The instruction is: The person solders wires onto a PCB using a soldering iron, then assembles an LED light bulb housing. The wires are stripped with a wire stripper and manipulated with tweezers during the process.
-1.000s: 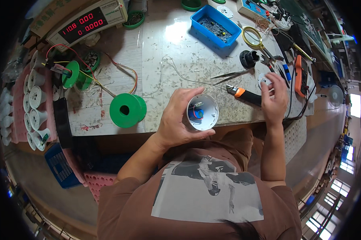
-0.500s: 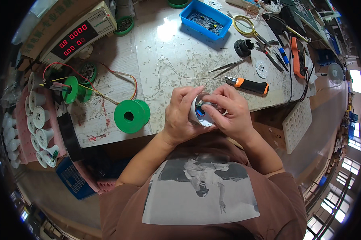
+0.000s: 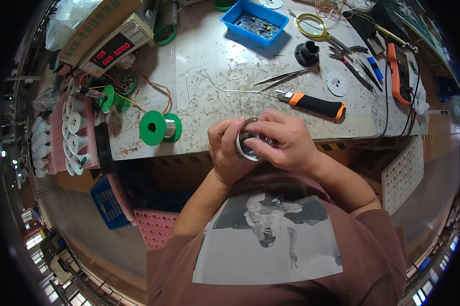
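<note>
My left hand holds a small white round lamp housing at the near edge of the workbench. My right hand lies over the open top of the housing, fingers pressing on it. Both hands cover most of the housing, so its inside is hidden. A soldering iron with an orange and black handle lies on the bench just beyond my right hand. Tweezers lie a little farther back.
A green solder spool stands left of my hands. A blue tray of small parts, a magnifying glass, pliers, an orange multimeter and a meter with red digits sit farther back. White lamp bodies fill a pink rack at left.
My right hand left the bench near the soldering iron and came onto the housing held by my left hand; both hands now close around it.
</note>
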### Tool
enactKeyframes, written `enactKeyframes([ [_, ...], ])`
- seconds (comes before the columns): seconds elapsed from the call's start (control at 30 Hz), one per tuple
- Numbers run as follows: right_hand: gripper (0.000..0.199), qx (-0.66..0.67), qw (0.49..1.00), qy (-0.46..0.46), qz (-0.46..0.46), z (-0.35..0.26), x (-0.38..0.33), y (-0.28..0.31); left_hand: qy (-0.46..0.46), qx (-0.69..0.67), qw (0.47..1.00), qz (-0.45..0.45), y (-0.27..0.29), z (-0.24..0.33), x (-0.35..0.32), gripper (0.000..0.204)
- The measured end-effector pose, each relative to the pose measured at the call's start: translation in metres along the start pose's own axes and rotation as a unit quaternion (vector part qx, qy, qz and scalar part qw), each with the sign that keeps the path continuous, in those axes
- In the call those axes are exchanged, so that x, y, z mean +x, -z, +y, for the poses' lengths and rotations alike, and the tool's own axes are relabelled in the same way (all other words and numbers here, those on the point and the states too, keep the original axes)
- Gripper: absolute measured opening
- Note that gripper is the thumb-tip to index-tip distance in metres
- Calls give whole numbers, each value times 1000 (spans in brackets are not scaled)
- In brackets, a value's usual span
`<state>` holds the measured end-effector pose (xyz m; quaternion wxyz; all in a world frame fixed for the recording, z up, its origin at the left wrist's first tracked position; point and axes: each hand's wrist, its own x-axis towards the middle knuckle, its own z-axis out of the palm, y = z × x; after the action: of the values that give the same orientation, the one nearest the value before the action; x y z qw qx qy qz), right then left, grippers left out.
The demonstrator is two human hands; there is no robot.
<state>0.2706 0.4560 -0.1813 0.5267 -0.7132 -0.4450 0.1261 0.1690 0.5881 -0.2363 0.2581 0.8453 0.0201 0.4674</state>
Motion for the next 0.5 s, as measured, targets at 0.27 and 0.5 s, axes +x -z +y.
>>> enactKeyframes([
  [0.27, 15, -16, 998, 54, 25, 10, -17, 18, -10, -66, 998, -23, -23, 18, -6, 73],
  [0.5, 16, 11, 998, 52, 27, 18, -5, 14, 18, -98, 995, -21, -27, 6, -4, 79],
])
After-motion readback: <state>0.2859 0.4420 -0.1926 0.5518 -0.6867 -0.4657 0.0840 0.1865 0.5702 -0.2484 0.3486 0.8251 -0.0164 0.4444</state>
